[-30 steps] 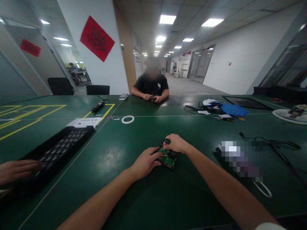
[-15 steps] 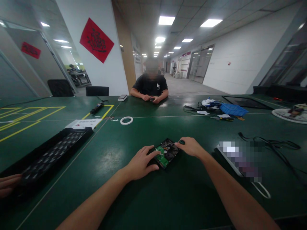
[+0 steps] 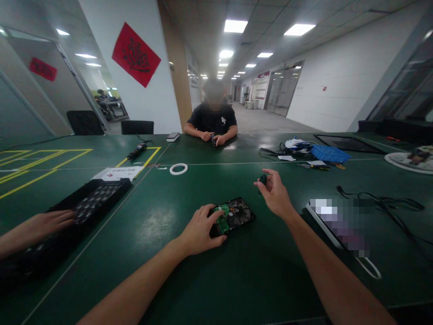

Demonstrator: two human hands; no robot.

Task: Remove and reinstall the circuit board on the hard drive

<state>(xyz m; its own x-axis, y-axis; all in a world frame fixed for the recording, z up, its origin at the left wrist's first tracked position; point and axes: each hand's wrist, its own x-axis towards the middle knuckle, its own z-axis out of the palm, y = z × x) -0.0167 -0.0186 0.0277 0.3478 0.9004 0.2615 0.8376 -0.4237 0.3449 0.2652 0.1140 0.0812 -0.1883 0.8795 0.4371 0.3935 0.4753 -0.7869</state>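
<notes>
On the green table lies a hard disk drive (image 3: 239,214), its green circuit board face up beside a dark metal casing. My left hand (image 3: 202,229) grips its left end, index finger over the board and thumb along the near edge. Raised just beyond the drive's right corner, my right hand (image 3: 274,192) pinches a short dark-green screwdriver (image 3: 263,179) between thumb and fingers. The screwdriver is apart from the drive, and its thin shaft is hardly visible.
At left, another person's hand (image 3: 50,228) reaches into a long black tray (image 3: 117,187). A white ring (image 3: 178,169) lies ahead. A blurred-out device (image 3: 324,225) and black cables (image 3: 389,201) are right. Behind are a blue basket (image 3: 329,153) and a seated person (image 3: 212,119).
My right hand has lifted the screwdriver off the drive's corner, up and to the right. The drive has turned clockwise under my left hand. The other person's hand has moved farther over the tray.
</notes>
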